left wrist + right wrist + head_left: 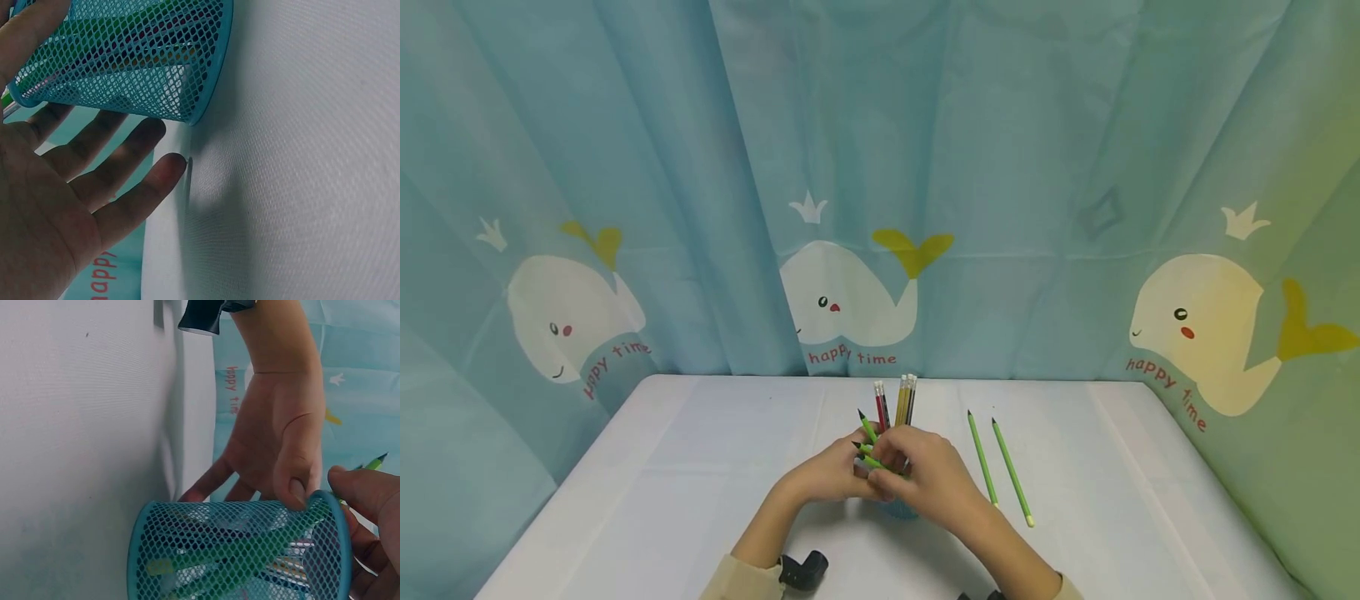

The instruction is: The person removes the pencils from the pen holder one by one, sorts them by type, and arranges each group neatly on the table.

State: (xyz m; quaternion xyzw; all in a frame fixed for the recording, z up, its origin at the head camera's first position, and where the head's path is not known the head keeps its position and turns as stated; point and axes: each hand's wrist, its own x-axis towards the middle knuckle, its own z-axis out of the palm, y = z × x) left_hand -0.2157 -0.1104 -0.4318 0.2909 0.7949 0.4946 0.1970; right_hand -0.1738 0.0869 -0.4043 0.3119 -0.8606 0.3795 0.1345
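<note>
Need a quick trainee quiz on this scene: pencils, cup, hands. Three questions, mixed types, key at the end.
1. Count: how many green pencils lie loose on the table?

2. True or false: the left hand is clear of the mesh cup.

3. Multiple choice: in the head view, where do those loose pencils lie relative to the cup?
A) To its left
B) To its right
C) Underneath it

Key:
1. Two.
2. False: the left hand holds the mesh cup, its thumb against the near side in the right wrist view.
3. B.
</note>
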